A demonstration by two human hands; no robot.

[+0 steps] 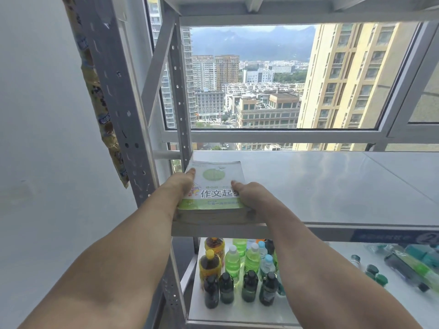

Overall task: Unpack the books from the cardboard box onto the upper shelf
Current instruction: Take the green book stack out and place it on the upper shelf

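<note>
A thick book (215, 179) with a white and green cover lies flat at the left end of the upper shelf (320, 186), close to the shelf's front edge. My left hand (183, 184) holds its left side, thumb on the cover. My right hand (251, 197) grips its right near corner, thumb on top and fingers wrapped down the side. The book's near page edge faces me. The cardboard box is out of view.
Grey metal uprights (111, 91) of the rack stand left of the book. The lower shelf holds several green, yellow and dark bottles (237, 269), with more lying at the right (408, 264). A window (261, 77) is behind the rack.
</note>
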